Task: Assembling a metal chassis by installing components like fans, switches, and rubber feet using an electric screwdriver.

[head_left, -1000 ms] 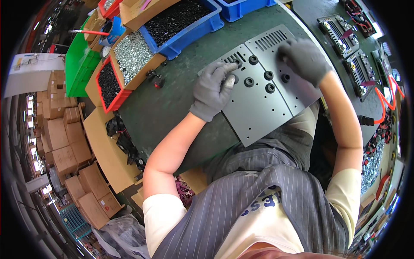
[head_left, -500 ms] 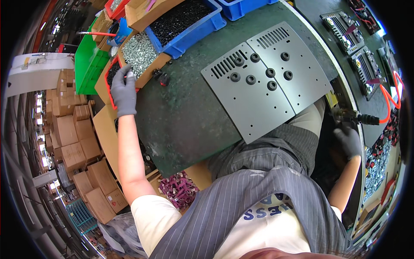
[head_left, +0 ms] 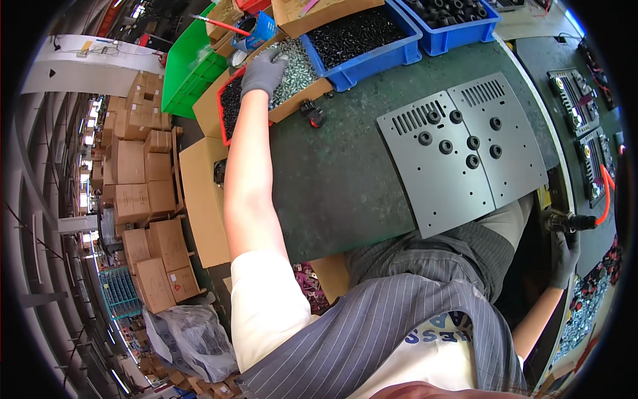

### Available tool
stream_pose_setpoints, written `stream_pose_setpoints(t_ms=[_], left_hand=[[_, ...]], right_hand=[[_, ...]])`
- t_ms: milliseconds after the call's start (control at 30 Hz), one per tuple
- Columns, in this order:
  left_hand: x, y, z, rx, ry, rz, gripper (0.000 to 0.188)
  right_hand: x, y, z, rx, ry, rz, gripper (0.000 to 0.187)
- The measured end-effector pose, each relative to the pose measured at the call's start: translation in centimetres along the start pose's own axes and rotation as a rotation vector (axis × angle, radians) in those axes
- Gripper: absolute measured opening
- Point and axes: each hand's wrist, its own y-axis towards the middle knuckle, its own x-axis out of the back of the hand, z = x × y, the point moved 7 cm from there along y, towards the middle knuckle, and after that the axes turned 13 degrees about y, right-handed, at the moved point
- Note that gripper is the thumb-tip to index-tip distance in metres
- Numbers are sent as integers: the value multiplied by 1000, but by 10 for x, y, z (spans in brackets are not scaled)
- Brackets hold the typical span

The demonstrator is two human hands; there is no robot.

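My gloved left hand (head_left: 264, 72) reaches into the cardboard box of small silver screws (head_left: 296, 72), its fingers bent together at the screws; whatever is between the fingertips is hidden. Beside that wrist stands a red bin of small black parts (head_left: 231, 110). At the right, my gloved right hand (head_left: 565, 261) is closed on the underside of a black air screwdriver (head_left: 570, 221) with an orange hose (head_left: 607, 193). Two grey slotted metal plates (head_left: 458, 189) lie side by side on the dark green table, with several black rubber grommets (head_left: 472, 142) standing on them.
Blue bins of black screws (head_left: 359, 40) and black round parts (head_left: 448, 14) stand at the back. A small black-and-red part (head_left: 312, 114) lies before the screw box. A green crate (head_left: 193, 70) is at the far left. Finished-looking slotted units (head_left: 571, 100) sit beyond the table's right edge.
My left hand has moved from the red bin's edge into the silver screws. My right hand has come up to the air screwdriver and closed on it. The whole view has shifted.
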Motion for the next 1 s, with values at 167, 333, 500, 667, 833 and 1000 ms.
stream_pose_setpoints(t_ms=[167, 333, 500, 667, 833, 1000], left_hand=[[-32, 3, -17, -129, 193, 283, 62], [-37, -6, -21, -188, 12, 398, 52], [-33, -7, -2, 153, -474, 452, 33], [-34, -21, -14, 556, -1565, 267, 17], [-57, 8, 34, 574, -1874, 410, 12], [-50, 12, 29, 577, -2226, 571, 8]], right_hand=[[2, -2, 5, 39, -127, -6, 43], [5, -5, 2, -4, -178, -23, 42], [-1, -2, -1, -36, -114, -25, 40], [6, -5, -1, -47, -171, -30, 39], [-6, -1, 2, 5, -182, -21, 38], [1, 1, -6, -6, -148, 47, 44]])
